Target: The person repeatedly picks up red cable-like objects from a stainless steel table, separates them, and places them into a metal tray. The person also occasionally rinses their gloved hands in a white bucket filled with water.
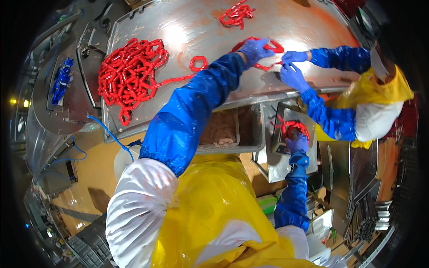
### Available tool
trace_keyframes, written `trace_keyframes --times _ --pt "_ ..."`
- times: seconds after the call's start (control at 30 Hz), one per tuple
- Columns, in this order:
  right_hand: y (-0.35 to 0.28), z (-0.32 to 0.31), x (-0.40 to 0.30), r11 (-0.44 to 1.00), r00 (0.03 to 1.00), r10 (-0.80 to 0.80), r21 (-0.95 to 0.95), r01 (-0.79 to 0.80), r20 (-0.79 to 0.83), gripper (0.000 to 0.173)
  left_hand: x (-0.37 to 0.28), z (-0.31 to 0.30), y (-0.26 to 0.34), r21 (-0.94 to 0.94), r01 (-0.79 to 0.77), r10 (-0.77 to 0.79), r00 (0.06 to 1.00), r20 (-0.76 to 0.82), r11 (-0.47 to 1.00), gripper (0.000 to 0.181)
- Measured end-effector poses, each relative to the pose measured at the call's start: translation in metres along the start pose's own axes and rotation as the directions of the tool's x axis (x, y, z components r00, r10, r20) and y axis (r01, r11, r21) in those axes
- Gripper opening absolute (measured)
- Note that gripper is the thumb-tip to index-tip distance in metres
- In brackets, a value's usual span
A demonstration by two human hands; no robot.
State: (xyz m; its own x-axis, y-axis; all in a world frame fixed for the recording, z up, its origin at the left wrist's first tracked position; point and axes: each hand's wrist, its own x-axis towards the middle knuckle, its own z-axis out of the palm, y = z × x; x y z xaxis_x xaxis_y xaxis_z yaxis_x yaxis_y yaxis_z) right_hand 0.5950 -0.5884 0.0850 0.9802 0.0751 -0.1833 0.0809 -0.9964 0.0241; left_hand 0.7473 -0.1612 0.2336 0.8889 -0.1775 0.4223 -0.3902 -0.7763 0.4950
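Observation:
My left hand, in a purple glove, touches a loop of red linked sausages on the metal table; whether its fingers close on the links cannot be told. Lower right, my right hand, gloved alike, is at a coiled bunch of red sausages over a small metal-topped stand; its grip is partly hidden. A large heap of red sausage links lies on the table's left, and a strand runs from it towards my left sleeve. A smaller bunch lies near the far edge.
A co-worker's gloved hands are close to the right of my left hand, at the end of a red strand. A grey tub with pinkish residue stands below the table's near edge. A machine with a bundle of blue clips stands at left.

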Motion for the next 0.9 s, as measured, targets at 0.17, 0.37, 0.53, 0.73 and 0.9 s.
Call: trace_keyframes --times 0.17,0.37,0.53,0.73,0.9 --pt "-0.097 -0.139 0.084 -0.224 0.873 -0.398 0.892 -0.392 0.284 0.048 0.028 0.033 0.028 -0.104 0.220 -0.214 0.975 0.066 0.970 0.046" --pt "-0.206 -0.215 0.145 -0.327 0.963 0.081 0.920 -0.216 0.255 0.023 0.034 0.079 0.077 -0.528 0.550 -0.437 0.835 0.333 0.647 0.030" --pt "-0.102 -0.132 0.267 -0.474 0.846 -0.421 0.717 -0.512 0.327 0.025 -0.094 -0.044 0.013 -0.507 0.472 -0.408 0.881 0.239 0.721 0.064" --pt "-0.119 -0.203 0.239 -0.272 0.909 -0.139 0.867 -0.417 0.394 0.015 -0.375 -0.328 -0.212 -0.294 0.755 -0.718 0.315 -0.621 0.586 0.042" --pt "-0.073 -0.234 0.247 -0.054 0.975 -0.113 0.978 -0.201 0.194 0.016 -0.558 -0.445 -0.406 -0.747 0.575 -0.942 0.165 -0.294 0.334 0.096"
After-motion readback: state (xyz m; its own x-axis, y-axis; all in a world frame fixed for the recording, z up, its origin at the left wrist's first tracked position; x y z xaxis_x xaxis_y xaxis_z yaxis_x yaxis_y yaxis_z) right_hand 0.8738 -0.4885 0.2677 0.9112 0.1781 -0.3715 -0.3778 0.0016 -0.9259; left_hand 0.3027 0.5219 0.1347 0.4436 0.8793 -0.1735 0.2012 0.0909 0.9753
